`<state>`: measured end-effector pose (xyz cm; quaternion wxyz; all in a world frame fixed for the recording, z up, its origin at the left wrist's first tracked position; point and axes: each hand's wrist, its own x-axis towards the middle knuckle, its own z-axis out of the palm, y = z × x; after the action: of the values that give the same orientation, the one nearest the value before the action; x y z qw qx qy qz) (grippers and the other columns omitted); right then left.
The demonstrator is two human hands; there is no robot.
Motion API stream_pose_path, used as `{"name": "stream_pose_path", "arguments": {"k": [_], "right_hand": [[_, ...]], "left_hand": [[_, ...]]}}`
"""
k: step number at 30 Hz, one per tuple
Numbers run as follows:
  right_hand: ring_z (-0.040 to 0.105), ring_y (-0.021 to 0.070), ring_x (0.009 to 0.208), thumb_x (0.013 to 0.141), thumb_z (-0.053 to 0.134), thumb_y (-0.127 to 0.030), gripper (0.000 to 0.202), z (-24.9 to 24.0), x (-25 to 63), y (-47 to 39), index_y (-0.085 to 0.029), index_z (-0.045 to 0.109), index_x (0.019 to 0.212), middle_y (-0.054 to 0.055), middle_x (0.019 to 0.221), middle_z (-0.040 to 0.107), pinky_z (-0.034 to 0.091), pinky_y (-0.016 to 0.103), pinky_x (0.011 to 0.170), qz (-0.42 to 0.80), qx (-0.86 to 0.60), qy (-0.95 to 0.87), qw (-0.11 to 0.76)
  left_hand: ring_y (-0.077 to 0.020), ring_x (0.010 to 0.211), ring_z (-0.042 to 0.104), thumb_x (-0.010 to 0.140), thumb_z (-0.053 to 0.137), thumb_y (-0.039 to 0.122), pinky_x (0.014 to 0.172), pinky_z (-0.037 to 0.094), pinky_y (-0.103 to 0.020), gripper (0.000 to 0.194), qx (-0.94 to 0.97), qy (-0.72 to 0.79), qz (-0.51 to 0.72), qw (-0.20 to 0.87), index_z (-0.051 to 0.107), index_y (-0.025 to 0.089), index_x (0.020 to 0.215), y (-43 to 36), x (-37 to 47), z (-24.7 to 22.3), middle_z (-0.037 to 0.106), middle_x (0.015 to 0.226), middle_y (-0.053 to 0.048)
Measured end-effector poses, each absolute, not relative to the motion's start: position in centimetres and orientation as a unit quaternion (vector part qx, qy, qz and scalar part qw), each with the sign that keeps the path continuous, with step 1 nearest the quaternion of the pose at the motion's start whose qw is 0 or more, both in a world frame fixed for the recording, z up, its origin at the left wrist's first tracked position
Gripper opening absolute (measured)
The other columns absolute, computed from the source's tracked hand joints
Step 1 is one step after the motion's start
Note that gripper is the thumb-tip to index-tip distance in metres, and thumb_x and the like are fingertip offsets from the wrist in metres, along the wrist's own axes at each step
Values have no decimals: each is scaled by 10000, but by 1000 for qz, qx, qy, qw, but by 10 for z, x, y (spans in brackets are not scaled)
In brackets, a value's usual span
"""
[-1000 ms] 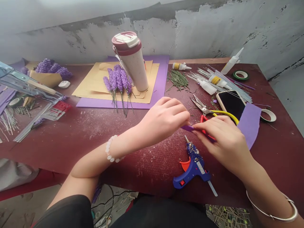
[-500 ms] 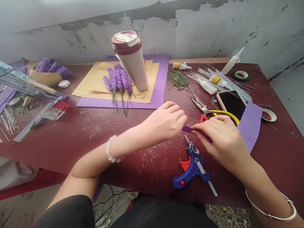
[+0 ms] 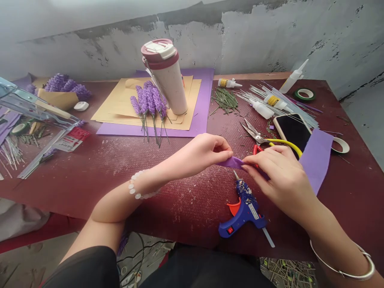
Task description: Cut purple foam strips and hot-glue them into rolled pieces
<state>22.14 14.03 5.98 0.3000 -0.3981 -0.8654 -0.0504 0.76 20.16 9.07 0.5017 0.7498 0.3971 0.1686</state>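
Between my two hands stretches a narrow purple paper strip [image 3: 233, 162], folded or twisted where it shows. My left hand [image 3: 210, 151] pinches its left end between thumb and fingers. My right hand [image 3: 277, 172] grips the other end in its fingertips; part of the strip is hidden behind those fingers. Just below the strip lies a blue hot glue gun [image 3: 247, 212] with an orange trigger, its nozzle pointing up at the strip. Scissors [image 3: 255, 134] lie open beyond my right hand, close to a yellow-handled tool [image 3: 288, 145]. A wider purple paper piece [image 3: 318, 158] sits right of my right hand.
A tall tumbler [image 3: 169, 80] and purple lavender stems [image 3: 150, 100] stand or lie on tan sheets [image 3: 111, 102]. At the back right are cut green stems [image 3: 226, 99], glue bottles [image 3: 262, 109], a phone [image 3: 292, 130] and tape rolls [image 3: 305, 94]. A clear plastic stand [image 3: 45, 104] is at left.
My left hand has turned at the wrist, so its thumb now shows, and has shifted slightly left. More of the purple strip is visible between the hands. My right hand has stayed nearly still.
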Motion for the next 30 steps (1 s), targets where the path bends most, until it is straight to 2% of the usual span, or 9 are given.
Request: {"name": "stream_pose_path", "arguments": {"k": [6, 10, 13, 16, 21, 25, 30], "right_hand": [[631, 217, 725, 975, 594, -108, 105, 61, 220, 138, -205, 620, 944, 43, 796, 764, 466, 389, 810, -49, -397, -864, 307], [616, 217, 688, 980, 579, -105, 125, 64, 222, 138, -212, 616, 925, 36, 756, 750, 462, 394, 810, -60, -390, -869, 300], [611, 212, 674, 992, 556, -116, 151, 66, 223, 138, -228, 614, 910, 22, 738, 745, 460, 393, 811, -65, -389, -872, 290], [616, 211, 682, 992, 566, -125, 137, 66, 223, 139, -222, 620, 912, 27, 746, 750, 458, 394, 819, -69, -387, -872, 293], [625, 221, 707, 980, 590, -119, 111, 62, 220, 139, -210, 633, 933, 36, 766, 760, 468, 402, 837, -59, -390, -868, 301], [655, 217, 722, 1001, 571, -152, 103, 60, 223, 141, -177, 648, 938, 50, 794, 770, 487, 385, 818, -22, -392, -871, 296], [702, 227, 748, 1015, 543, -177, 159, 57, 241, 150, -174, 647, 894, 62, 800, 776, 503, 355, 731, -21, -427, -863, 270]], "left_hand": [[-74, 588, 484, 848, 640, 253, 575, 360, -243, 178, 683, 394, 161, 594, 666, 136, 716, 208, 8, 88, 604, 645, 28], [-96, 640, 566, 851, 639, 255, 635, 425, -254, 178, 674, 410, 174, 589, 692, 132, 734, 211, 6, 92, 671, 695, -4], [-119, 737, 631, 893, 614, 255, 698, 475, -257, 177, 703, 417, 230, 528, 697, 134, 795, 210, 4, 95, 734, 811, -40], [-118, 761, 635, 944, 607, 263, 700, 476, -240, 169, 773, 385, 247, 440, 684, 152, 843, 206, 6, 97, 737, 837, -28], [-118, 763, 659, 958, 657, 253, 692, 459, -222, 96, 896, 283, 161, 303, 706, 176, 927, 197, 10, 93, 756, 865, -11], [-122, 716, 664, 967, 618, 194, 638, 426, -228, 125, 926, 305, 145, 170, 716, 191, 889, 199, 7, 87, 745, 793, 7], [-140, 703, 655, 960, 567, 113, 747, 444, -281, 188, 934, 340, 106, 39, 694, 181, 840, 210, -8, 93, 726, 750, 9]]}}
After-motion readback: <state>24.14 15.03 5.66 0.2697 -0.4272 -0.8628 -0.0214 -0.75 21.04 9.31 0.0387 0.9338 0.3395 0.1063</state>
